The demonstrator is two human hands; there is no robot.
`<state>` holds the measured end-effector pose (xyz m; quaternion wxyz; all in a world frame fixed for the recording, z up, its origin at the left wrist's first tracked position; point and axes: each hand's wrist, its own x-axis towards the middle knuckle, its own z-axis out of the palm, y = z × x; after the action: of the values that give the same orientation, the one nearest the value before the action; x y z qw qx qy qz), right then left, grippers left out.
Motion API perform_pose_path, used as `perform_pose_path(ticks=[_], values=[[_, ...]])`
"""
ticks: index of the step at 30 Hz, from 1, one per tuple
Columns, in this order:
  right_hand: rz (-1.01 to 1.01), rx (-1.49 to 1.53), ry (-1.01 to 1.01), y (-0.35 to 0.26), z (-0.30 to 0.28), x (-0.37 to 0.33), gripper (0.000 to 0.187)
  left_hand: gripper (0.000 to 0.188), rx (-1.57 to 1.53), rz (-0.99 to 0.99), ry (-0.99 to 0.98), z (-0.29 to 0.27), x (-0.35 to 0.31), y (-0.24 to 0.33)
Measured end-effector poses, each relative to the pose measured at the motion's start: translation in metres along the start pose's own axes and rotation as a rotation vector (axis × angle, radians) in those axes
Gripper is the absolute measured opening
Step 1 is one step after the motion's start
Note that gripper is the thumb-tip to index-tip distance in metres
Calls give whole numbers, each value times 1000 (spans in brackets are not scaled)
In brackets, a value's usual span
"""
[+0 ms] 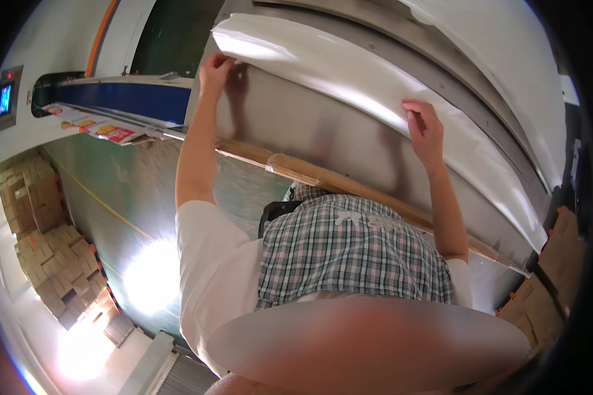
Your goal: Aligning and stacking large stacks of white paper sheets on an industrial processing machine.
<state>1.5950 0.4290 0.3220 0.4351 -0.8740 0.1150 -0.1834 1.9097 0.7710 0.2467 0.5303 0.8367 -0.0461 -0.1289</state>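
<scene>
A long, glossy white plastic sheet [296, 52] lies in a curve over a metal work surface [309, 108], which mirrors my arms faintly. At the sheet's left end, my left hand [215, 74] pinches its near edge between fingertips and thumb. Farther right, my right hand [425, 128] has its fingers curled at the same near edge, index finger and thumb closed on the sheet; the exact contact there is partly hidden by the hand.
A cardboard-covered front edge [296, 170] runs close to my checked apron [355, 250]. Left stand a blue machine beam [138, 102], printed packages [99, 125] and a lit control screen [5, 99]. Carton stacks [62, 266] line the left floor; more cartons [530, 306] stand right.
</scene>
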Motion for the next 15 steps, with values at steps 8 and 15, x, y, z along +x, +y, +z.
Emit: perform_pose_path(ticks=[8, 15], values=[[78, 6, -35, -6, -7, -5, 17, 24, 835, 155, -53, -11, 29, -13], [-138, -76, -8, -4, -10, -9, 19, 16, 531, 633, 79, -4, -8, 120]])
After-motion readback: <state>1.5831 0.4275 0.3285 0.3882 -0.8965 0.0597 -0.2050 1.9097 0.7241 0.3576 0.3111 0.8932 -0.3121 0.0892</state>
